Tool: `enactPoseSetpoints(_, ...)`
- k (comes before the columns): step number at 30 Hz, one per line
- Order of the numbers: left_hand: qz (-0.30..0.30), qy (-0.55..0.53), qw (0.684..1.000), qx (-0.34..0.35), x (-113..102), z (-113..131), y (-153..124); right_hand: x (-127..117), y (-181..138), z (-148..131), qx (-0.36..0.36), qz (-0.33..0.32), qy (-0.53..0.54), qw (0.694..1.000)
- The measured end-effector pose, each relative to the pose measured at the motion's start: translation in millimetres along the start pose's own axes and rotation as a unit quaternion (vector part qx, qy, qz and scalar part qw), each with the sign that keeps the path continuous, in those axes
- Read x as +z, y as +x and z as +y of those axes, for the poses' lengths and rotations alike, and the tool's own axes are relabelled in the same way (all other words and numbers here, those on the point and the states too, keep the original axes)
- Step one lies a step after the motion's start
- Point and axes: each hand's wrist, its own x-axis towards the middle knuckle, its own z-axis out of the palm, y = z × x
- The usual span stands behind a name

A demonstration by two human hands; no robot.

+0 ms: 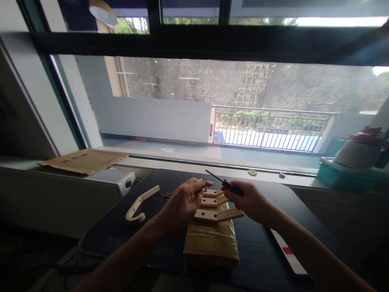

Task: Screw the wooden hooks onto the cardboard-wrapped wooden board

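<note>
My right hand is closed around the dark handle of a screwdriver, its thin shaft pointing up and to the left. Between thumb and finger, my left hand pinches a small dark piece that looks like a screw. Below both hands, several pale wooden hooks lie across a brown block wrapped in clear film. The nearest wooden hook shows two dark holes; my left hand hides the left ends of these hooks. The screwdriver tip is apart from the wood.
A separate wooden hook lies on the dark table at left, with small dark screws near it. A white and red flat object lies at right. Brown envelope, tape roll and teal box sit by the window.
</note>
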Motion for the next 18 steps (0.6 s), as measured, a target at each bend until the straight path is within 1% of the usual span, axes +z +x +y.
enactPoseSetpoints(2, -0.031, 0.015, 0.999, 0.007, -2.5, 2.6, 2.7, -4.7, -7.2, 7.3, 0.012, 0.004, -0.001, 1.0)
enactPoseSetpoints(5, -0.06, 0.077, 0.995, 0.033, -1.3, 0.7, 3.3, -7.4, -17.5, 15.0, 0.028, 0.015, -0.014, 0.999)
enactPoseSetpoints(8, -0.064, 0.148, 0.985, 0.068, 2.8, -9.1, 0.7, -8.8, -24.4, 21.3, 0.04, 0.031, -0.047, 0.998)
enactPoseSetpoints(11, -0.061, 0.182, 0.978, 0.076, 5.6, -16.9, -1.9, -11.9, -27.9, 30.0, 0.04, 0.045, -0.088, 0.994)
enactPoseSetpoints(15, -0.059, 0.226, 0.969, 0.081, 6.3, -14.3, -3.5, -18.4, -31.6, 43.4, 0.055, 0.055, -0.112, 0.991)
enactPoseSetpoints(18, -0.078, 0.262, 0.957, 0.094, 7.1, -10.9, -4.1, -22.6, -35.9, 50.1, 0.063, 0.055, -0.102, 0.991)
